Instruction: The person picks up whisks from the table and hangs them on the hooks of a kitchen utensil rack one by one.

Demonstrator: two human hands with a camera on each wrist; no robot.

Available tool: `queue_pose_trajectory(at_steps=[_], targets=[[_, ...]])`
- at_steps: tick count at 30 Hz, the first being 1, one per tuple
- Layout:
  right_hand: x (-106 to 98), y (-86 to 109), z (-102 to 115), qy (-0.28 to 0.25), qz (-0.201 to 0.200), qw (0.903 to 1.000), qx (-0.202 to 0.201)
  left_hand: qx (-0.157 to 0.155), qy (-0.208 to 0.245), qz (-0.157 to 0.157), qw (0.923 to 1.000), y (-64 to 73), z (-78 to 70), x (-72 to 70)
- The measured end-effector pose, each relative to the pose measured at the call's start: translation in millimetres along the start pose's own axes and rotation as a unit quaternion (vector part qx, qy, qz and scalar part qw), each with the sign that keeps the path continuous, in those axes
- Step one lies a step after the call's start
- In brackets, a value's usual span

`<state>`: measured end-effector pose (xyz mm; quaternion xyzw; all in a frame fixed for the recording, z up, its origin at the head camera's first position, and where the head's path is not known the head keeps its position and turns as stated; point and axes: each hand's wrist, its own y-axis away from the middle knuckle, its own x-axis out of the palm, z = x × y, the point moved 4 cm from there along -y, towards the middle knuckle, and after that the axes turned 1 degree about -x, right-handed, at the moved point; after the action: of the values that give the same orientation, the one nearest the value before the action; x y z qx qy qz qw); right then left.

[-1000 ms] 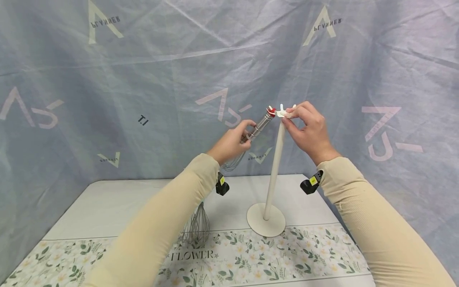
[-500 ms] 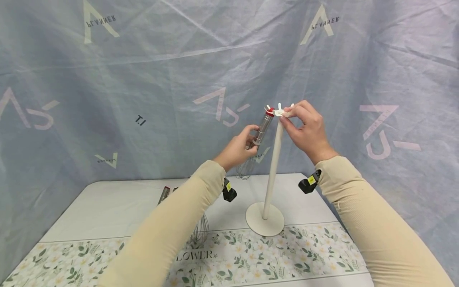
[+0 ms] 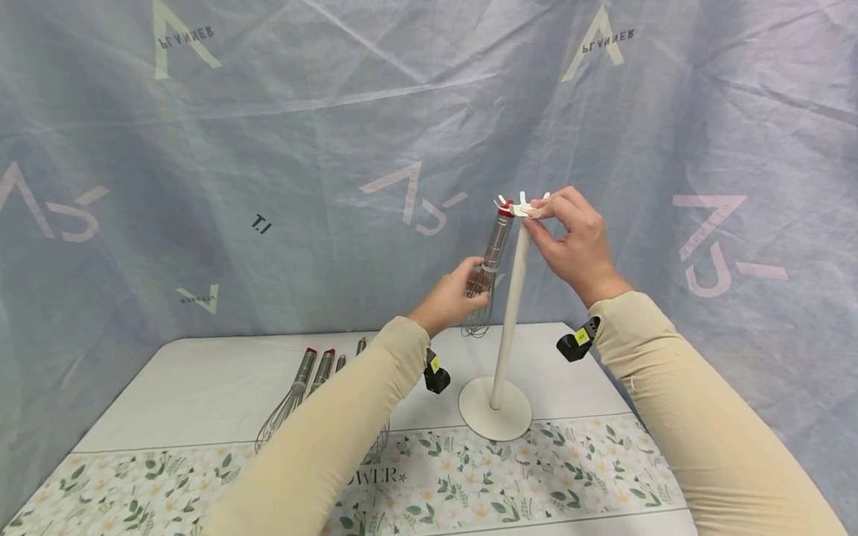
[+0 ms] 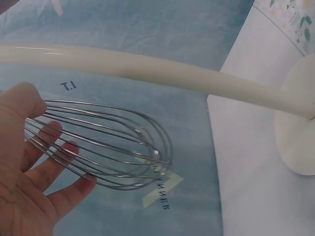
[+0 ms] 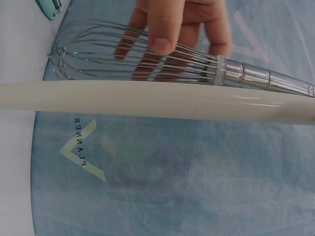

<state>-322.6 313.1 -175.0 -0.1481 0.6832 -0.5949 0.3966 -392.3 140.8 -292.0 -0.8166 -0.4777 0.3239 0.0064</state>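
From a white hook ring (image 3: pixel 519 210) atop a cream stand (image 3: pixel 507 335), a metal whisk (image 3: pixel 498 234) with a red end hangs wires down, leaning slightly. My left hand (image 3: pixel 449 299) is around its wire part, fingers spread and loosely bent. In the left wrist view the thumb lies by one side of the wires (image 4: pixel 106 142) and the fingers by the other. The right wrist view shows the whisk handle (image 5: pixel 251 76) beyond the stand's pole. With thumb and fingertips, my right hand (image 3: pixel 578 237) pinches the ring's right side.
Several more whisks (image 3: pixel 304 370) lie on the white table (image 3: pixel 208 380) at left, partly hidden by my left forearm. The stand's round base (image 3: pixel 496 420) sits near a floral strip (image 3: pixel 456 484). A printed grey-blue cloth (image 3: pixel 302 149) hangs behind. Part of a teal object (image 5: pixel 47 9) shows in the right wrist view.
The whisk has swung from a steep slant to nearly upright on its hook. My left hand has slid down from the handle to the wires. My right hand has stayed at the ring.
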Motion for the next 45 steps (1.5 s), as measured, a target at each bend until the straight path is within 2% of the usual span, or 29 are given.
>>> queue_pose_trajectory(at_steps=[7, 18, 25, 33, 45], targets=[[0, 0.5, -1, -0.001, -0.004, 1.0000, 0.002, -0.018, 0.012, 0.007, 0.9997, -0.2, 8.3, 11.7], [1, -0.2, 0, -0.015, -0.004, 0.9999, -0.003, -0.051, 0.018, 0.015, 0.9984, -1.2, 14.0, 20.5], [0, -0.6, -1, 0.003, 0.008, 1.0000, -0.001, -0.058, 0.023, 0.018, 0.9979, 1.1, 13.5, 22.9], [0, -0.7, 0, -0.002, 0.000, 1.0000, -0.003, -0.063, 0.023, 0.024, 0.9974, 3.7, 15.2, 23.7], [1, -0.5, 0, -0.007, -0.008, 0.9999, 0.002, -0.084, 0.003, 0.060, 0.9946, 10.7, 27.2, 23.8]])
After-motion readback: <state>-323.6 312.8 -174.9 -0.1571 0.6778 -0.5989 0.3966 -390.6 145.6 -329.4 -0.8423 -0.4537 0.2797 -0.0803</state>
